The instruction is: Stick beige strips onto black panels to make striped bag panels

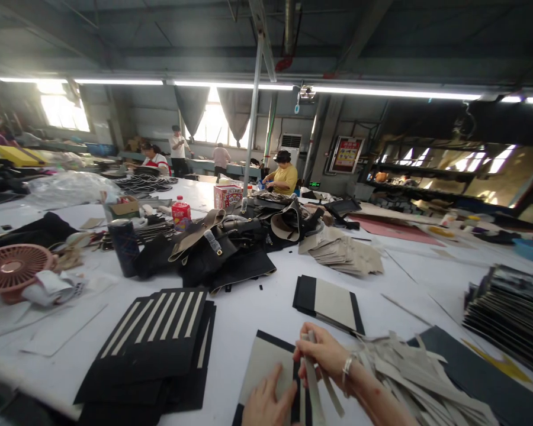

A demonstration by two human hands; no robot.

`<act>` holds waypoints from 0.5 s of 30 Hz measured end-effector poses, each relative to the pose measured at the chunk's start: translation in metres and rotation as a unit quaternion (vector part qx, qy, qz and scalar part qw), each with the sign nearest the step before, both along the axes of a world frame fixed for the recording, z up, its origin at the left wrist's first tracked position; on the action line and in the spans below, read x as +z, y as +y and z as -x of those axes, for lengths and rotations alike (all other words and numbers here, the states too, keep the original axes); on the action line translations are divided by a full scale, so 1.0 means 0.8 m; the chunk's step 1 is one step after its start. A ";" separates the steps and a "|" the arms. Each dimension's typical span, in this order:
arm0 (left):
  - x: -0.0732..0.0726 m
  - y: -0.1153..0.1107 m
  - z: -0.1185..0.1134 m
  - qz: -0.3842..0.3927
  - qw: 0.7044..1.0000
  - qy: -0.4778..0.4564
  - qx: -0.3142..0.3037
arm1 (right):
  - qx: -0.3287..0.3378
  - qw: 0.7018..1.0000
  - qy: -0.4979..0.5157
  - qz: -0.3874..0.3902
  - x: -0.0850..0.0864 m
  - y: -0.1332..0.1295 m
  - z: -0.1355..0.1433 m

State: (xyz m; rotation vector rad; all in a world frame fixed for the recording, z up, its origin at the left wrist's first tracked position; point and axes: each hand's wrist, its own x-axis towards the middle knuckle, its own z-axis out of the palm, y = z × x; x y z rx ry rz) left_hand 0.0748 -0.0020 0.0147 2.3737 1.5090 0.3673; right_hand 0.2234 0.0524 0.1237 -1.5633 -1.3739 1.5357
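My left hand lies with its fingers spread on a grey panel with black edges at the bottom middle. Just right of it, my right hand, with a bracelet at the wrist, has its fingers closed on light grey strips that hang down over the panel's black edge. A loose pile of similar grey strips lies beside the right forearm. Beyond the hands sits a small stack of grey and black panels. To the left are stacked black pieces with pale stripes.
Black bags and straps are heaped mid-table, with a dark cylinder and a red bottle nearby. A pink fan stands far left. Fanned grey pieces and a black stack lie right. People work farther back.
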 end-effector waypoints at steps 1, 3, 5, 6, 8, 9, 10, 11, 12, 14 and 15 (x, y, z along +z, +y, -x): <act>0.013 0.010 0.000 0.052 0.999 0.003 -0.007 | -0.003 0.998 -0.062 -0.007 -0.012 0.015 -0.004; 0.034 0.027 -0.004 0.115 0.993 -0.001 -0.011 | -0.007 0.983 -0.184 -0.028 -0.038 0.039 -0.006; 0.047 0.036 -0.010 0.135 0.991 0.000 -0.001 | 0.002 0.965 -0.257 -0.048 -0.059 0.053 -0.002; 0.050 0.038 -0.013 0.143 0.990 0.003 -0.001 | 0.013 0.960 -0.276 -0.056 -0.066 0.058 0.002; 0.052 0.039 -0.018 0.156 0.988 0.012 0.002 | 0.041 0.946 -0.314 -0.075 -0.075 0.064 0.009; 0.053 0.038 -0.019 0.160 0.987 0.017 0.006 | 0.053 0.939 -0.330 -0.081 -0.077 0.066 0.012; 0.053 0.037 -0.021 0.163 0.986 0.021 0.010 | 0.062 0.933 -0.344 -0.083 -0.078 0.069 0.015; 0.054 0.036 -0.021 0.163 0.986 0.024 0.015 | 0.070 0.928 -0.358 -0.081 -0.079 0.072 0.017; 0.055 0.035 -0.022 0.161 0.986 0.026 0.019 | 0.076 0.923 -0.370 -0.077 -0.080 0.074 0.019; 0.057 0.033 -0.022 0.155 0.987 0.022 0.023 | 0.090 0.916 -0.386 -0.062 -0.080 0.077 0.022; 0.057 0.033 -0.022 0.154 0.988 0.019 0.020 | 0.100 0.915 -0.388 -0.053 -0.078 0.076 0.024</act>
